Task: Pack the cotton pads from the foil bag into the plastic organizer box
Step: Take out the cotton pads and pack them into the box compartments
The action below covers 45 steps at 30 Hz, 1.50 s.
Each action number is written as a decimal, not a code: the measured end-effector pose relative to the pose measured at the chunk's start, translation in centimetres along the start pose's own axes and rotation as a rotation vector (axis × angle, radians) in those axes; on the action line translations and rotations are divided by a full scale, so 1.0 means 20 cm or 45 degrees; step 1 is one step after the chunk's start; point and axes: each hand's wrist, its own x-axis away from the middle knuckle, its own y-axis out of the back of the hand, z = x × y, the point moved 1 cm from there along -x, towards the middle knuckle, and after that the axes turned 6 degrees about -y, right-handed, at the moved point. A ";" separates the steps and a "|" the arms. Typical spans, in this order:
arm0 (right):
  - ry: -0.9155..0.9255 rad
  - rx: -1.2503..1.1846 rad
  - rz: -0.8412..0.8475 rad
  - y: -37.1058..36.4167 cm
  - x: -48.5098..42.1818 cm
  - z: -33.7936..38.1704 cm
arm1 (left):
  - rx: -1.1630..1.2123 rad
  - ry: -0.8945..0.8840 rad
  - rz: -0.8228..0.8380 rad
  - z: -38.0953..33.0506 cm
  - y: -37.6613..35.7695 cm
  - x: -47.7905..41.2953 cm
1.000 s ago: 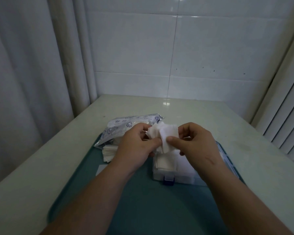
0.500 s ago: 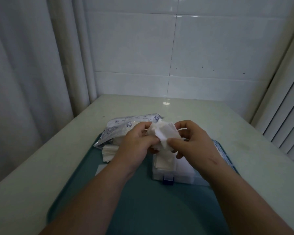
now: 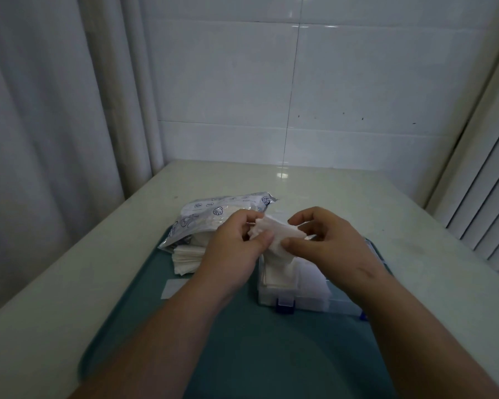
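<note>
Cotton pads [image 3: 278, 234] sit clamped between 2 hands: left hand [image 3: 232, 249] pinches their left end, right hand [image 3: 329, 243] the right. Their long axis runs left-right, just above the plastic organizer box [image 3: 308, 302], with the foil bag [image 3: 211, 216] behind-left.

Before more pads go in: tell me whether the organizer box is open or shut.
Open: stacked pads lie exposed in the organizer box, rising past its rim, with no lid over them.

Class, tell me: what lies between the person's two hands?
In the head view, a crumpled bunch of white cotton pads, pinched by the left hand and the right hand, above the plastic organizer box.
</note>
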 end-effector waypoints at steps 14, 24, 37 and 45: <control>0.229 0.206 -0.328 -0.06 0.04 0.03 | 0.577 0.166 -0.125 -0.07 -0.05 0.00; 0.537 0.476 -0.493 -0.13 0.06 0.05 | 1.011 0.340 -0.051 -0.10 -0.07 0.00; 0.507 0.200 -0.085 -0.11 0.08 0.05 | 0.974 0.300 -0.185 -0.07 -0.02 -0.01; 0.429 0.176 -0.040 -0.07 0.07 0.06 | 1.033 0.378 0.055 -0.08 -0.02 0.00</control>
